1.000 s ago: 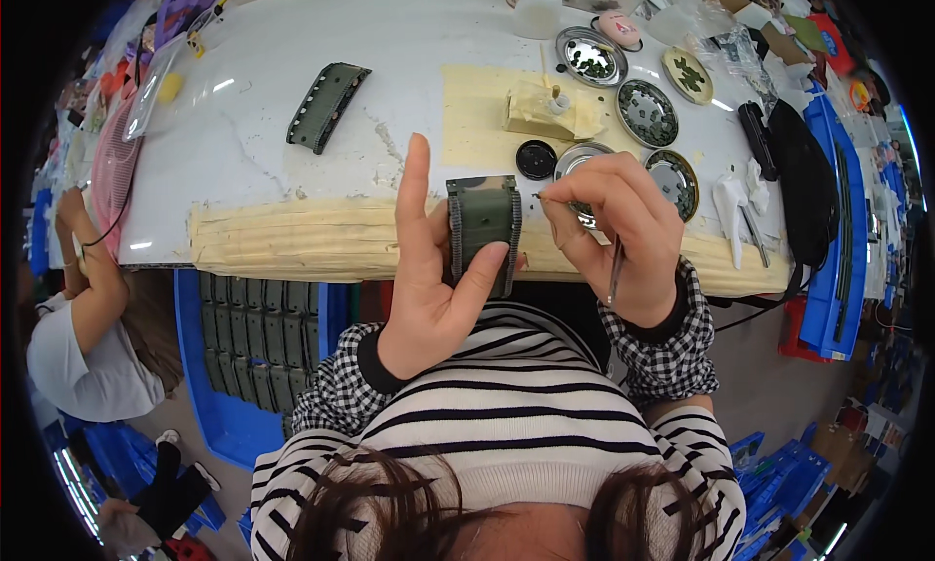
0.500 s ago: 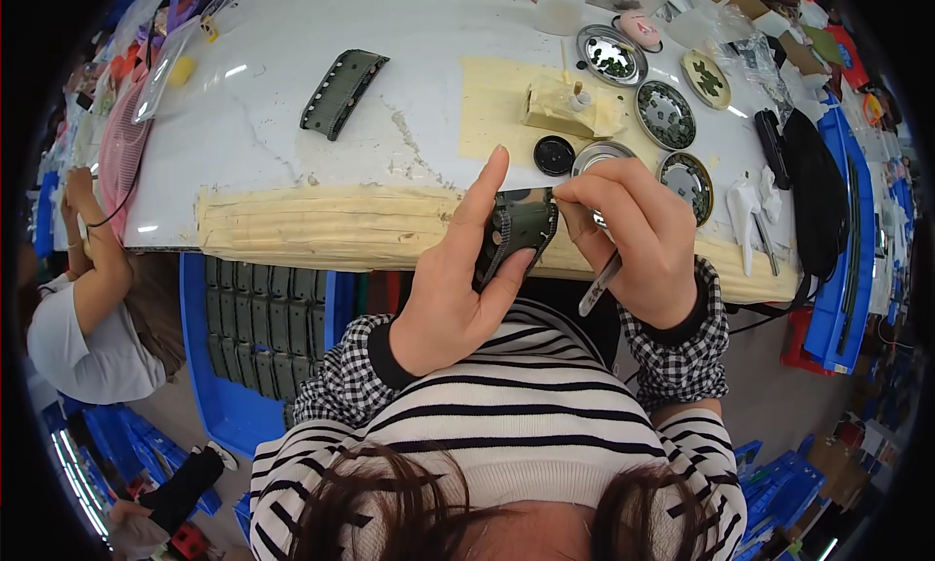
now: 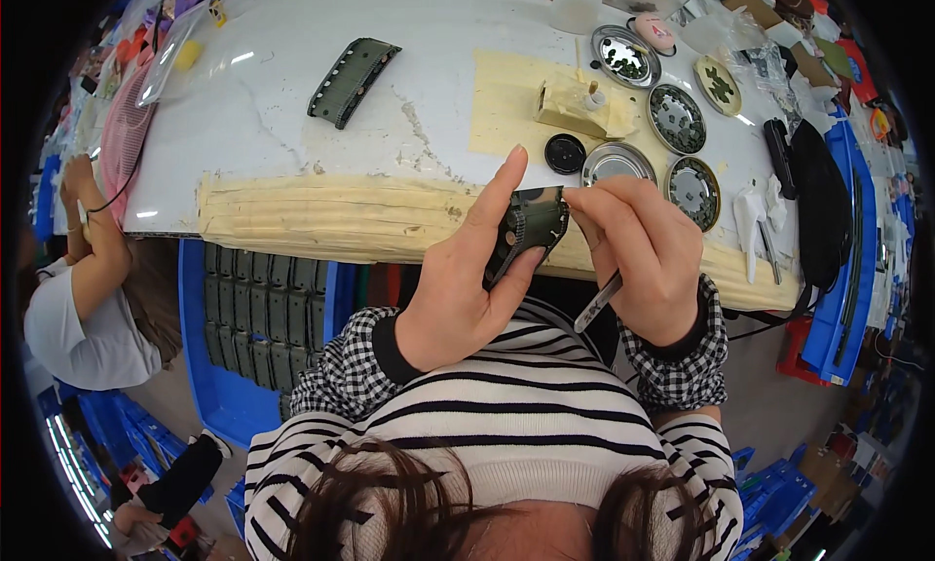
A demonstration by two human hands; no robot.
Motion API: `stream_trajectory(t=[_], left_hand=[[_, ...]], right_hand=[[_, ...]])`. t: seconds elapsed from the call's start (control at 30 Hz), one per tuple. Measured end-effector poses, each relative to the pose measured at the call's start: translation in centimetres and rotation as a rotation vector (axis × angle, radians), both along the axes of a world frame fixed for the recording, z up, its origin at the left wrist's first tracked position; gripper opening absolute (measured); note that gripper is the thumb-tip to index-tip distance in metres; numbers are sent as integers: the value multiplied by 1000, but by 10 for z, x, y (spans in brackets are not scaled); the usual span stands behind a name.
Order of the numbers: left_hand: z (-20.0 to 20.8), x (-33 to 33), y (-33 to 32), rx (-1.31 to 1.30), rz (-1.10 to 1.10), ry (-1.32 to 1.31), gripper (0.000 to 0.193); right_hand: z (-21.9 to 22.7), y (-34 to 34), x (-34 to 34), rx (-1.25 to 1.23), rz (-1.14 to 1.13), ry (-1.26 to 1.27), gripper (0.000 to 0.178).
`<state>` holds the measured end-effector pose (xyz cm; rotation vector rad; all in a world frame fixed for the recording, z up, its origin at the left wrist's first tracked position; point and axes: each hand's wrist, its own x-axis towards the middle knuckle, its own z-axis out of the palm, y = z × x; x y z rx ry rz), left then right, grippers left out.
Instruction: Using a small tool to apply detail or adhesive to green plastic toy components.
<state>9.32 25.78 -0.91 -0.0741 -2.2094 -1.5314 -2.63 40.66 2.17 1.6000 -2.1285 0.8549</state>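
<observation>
My left hand [image 3: 458, 288] grips a dark green, camouflage-patterned curved piece [image 3: 531, 226] between thumb and fingers, above the table's front edge. Small studs or holes run along its border. My right hand [image 3: 643, 254] is closed, its thumb and forefinger pinched at the piece's upper right corner. Metal tweezers [image 3: 596, 306] lie in that hand, their rear end sticking out below the palm; their tips are hidden by the fingers. Whether the fingertips hold some tiny part is too small to tell. A similar curved green piece [image 3: 353, 82] lies on the table at the far left.
Round dishes of small dark green parts, such as this dish [image 3: 693, 193], stand at right near a taped block [image 3: 575, 111] and a black lid [image 3: 565, 153]. Left of my lap, a blue crate [image 3: 239, 420] holds rows of green pieces. Another person [image 3: 93, 298] sits at far left.
The view has shifted slightly. My left hand keeps its grip on the curved piece. My right hand stays at the piece's corner, and the tweezers' rear end has turned a little.
</observation>
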Motion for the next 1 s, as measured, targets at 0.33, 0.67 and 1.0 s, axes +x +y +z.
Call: stream_trajectory(t=[0.33, 0.67, 1.0], left_hand=[[-6, -1, 1, 137, -42, -106, 68], [2, -7, 4, 633, -126, -210, 65], [1, 0, 1, 765, -293, -351, 32]], right_hand=[[-5, 7, 9, -55, -44, -212, 28], [-12, 93, -58, 193, -539, -358, 12], [-4, 82, -62, 234, -393, -295, 21]])
